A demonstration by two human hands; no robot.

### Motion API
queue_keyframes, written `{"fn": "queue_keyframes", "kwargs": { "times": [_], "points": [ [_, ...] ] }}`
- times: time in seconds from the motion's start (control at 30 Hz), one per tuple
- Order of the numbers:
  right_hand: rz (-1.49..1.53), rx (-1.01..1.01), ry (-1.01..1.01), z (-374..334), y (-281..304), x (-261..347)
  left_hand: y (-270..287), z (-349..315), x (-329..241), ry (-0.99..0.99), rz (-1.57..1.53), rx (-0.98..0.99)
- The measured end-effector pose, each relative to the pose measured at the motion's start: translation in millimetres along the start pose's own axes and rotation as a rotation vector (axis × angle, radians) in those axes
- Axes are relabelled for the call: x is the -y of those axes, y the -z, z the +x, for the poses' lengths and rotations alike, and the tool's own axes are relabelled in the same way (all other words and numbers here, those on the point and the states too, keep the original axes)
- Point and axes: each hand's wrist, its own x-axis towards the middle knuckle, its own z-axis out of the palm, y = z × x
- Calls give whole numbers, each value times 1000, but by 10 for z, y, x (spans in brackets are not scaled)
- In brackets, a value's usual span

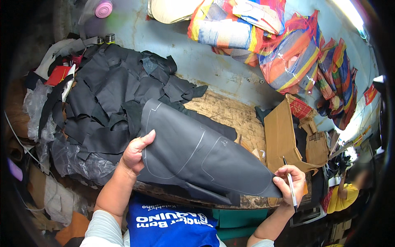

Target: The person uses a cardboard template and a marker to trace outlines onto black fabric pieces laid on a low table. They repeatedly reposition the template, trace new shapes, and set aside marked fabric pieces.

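Note:
A black sheet of leather-like material [181, 144] with pattern outlines drawn on it in a light line hangs between my two hands, above the table's near edge. My left hand [135, 153] grips its left edge, thumb on top and the other fingers hidden beneath. At the sheet's right tip, my right hand [290, 183] pinches the corner between thumb and fingers. A white and black pen [292, 190] is also held in the right hand, pointing up past the knuckles. Another black piece [201, 193] lies under the sheet's near side.
A large heap of black pieces [111, 86] covers the left of the worn wooden table [230, 113]. An open cardboard box [282, 133] stands at the right. Striped mesh bags [292, 61] hang along the wall. Clear plastic [82, 162] lies at the left; a person in yellow [349, 197] is far right.

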Motion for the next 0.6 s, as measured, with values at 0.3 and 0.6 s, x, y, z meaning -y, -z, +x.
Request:
{"fn": "queue_keyframes", "kwargs": {
  "times": [0.3, 0.6],
  "points": [
    [40, 72, -182, -133, 95, -80, -277, -203, 86, -108, -17, 56],
    [-387, 658, 824, -334, -1255, 17, -658, -128, 496, 16, -303, 42]
  ]
}}
